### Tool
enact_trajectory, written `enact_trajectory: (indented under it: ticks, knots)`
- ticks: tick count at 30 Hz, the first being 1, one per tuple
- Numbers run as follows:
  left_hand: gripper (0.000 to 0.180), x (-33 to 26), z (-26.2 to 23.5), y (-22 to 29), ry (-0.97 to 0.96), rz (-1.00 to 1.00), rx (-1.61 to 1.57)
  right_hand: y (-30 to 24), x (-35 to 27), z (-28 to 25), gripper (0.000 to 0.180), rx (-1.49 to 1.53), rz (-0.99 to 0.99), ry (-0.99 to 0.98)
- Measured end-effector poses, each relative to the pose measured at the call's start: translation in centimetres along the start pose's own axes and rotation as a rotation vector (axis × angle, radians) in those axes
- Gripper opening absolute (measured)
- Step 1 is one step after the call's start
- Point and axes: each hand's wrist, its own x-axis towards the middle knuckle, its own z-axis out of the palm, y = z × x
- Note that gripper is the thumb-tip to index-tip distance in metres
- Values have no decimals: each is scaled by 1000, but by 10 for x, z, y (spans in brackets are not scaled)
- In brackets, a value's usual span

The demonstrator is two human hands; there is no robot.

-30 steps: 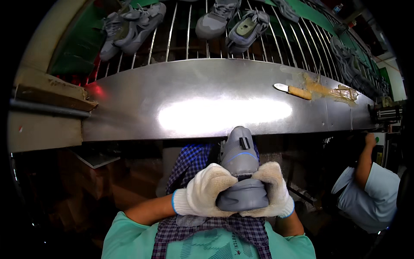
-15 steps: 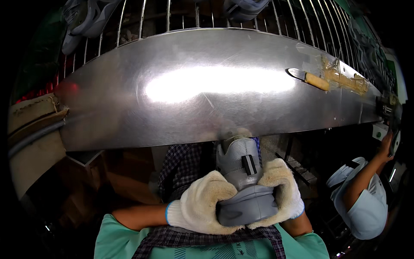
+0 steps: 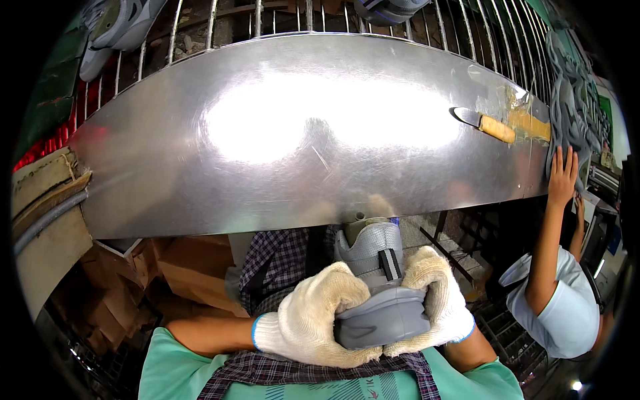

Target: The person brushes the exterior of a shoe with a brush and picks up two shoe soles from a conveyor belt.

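My left hand (image 3: 320, 310) and my right hand (image 3: 437, 303), both in cream knitted gloves, close around a grey rubber shoe sole (image 3: 383, 319) from either side. The sole is low in front of my body. Just beyond it, and touching it, is a grey shoe upper (image 3: 373, 250) with a dark striped tab. The upper's far end lies by the near edge of the metal table (image 3: 267, 193). My fingertips are partly hidden behind the sole, and where upper and sole meet is only partly visible.
On the table's right lies a knife (image 3: 493, 127) with a yellowish handle, beside brown tape. Metal bars (image 3: 310, 17) run behind, with grey shoes (image 3: 123, 27) on them. At right a co-worker's hand (image 3: 563, 175) reaches to grey soles (image 3: 570, 113). Cardboard boxes (image 3: 200, 267) stand below left.
The co-worker's arm has swung leftward and its hand is now at the grey soles. My hands keep their grip; the upper leans slightly differently, its far end lower. The whole view has shifted a little.
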Motion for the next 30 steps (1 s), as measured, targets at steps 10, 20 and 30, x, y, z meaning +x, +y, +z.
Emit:
enact_trajectory:
  ticks: [10, 20, 30]
  knots:
    - [93, -3, -4, -4, -43, 40, 181, -15, 28, -22, 96, -110, 153, -305]
    - [109, -17, -8, 0, 12, 47, 457, 22, -42, 30, 130, -317, 285, -25]
    - [35, 78, -67, 5, 349, 414, -65, 65, 20, 24, 61, 353, 154, 122]
